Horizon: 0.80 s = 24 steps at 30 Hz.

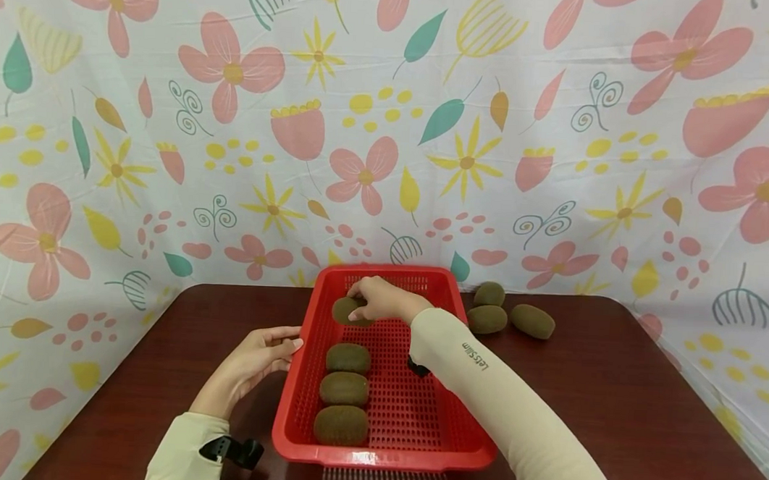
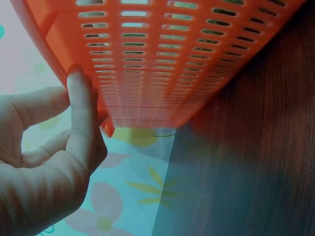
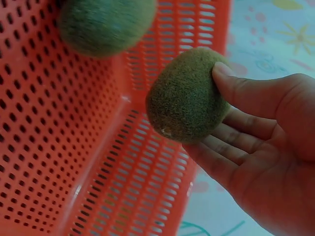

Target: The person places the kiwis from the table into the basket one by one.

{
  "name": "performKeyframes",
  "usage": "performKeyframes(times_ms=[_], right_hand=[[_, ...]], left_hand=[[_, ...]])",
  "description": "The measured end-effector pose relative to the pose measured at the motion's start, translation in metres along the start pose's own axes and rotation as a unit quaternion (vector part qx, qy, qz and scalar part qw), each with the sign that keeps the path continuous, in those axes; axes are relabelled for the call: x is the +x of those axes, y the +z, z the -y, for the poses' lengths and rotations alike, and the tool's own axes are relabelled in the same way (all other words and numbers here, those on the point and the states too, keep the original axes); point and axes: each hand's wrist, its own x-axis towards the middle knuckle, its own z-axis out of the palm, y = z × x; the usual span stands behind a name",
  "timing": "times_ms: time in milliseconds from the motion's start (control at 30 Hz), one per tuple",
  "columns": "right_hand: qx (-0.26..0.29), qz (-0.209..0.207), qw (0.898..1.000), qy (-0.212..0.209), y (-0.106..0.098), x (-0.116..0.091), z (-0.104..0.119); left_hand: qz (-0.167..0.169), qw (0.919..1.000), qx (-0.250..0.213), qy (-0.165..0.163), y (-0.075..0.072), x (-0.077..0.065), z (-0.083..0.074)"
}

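Note:
My right hand pinches a brown fuzzy kiwi between thumb and fingers, over the far left part of a red plastic basket. In the basket, a column of three kiwis runs along the left side, each lying crosswise. One kiwi in the basket also shows in the right wrist view. With thumb and fingertips, my left hand holds the left rim of the basket; the left wrist view shows this hand at the rim, beside the slotted side wall.
Right of the basket's far end, three more kiwis lie on the dark wooden table. A white cloth printed with flowers and leaves hangs behind the table.

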Motion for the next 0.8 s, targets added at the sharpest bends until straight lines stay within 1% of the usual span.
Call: performKeyframes(times_ms=[133,267,367,567,800], right_hand=[[-0.031,0.013,0.999,0.001,0.012,0.006,0.001],[-0.048,0.021,0.999,0.015,0.021,0.009,0.001],[-0.056,0.026,0.998,0.029,0.025,0.009,0.002],[-0.08,0.038,0.995,0.036,0.031,0.011,-0.001],[-0.08,0.052,0.995,0.034,0.037,0.014,-0.005]], left_hand=[[-0.005,1.0,-0.002,-0.002,0.0,-0.001,-0.001],[-0.005,1.0,-0.002,-0.002,0.001,-0.001,-0.001],[0.002,1.0,-0.001,0.002,0.001,-0.001,0.0],[0.0,1.0,-0.002,0.002,0.001,0.0,0.0],[-0.002,1.0,0.002,0.001,0.0,0.001,0.001]])
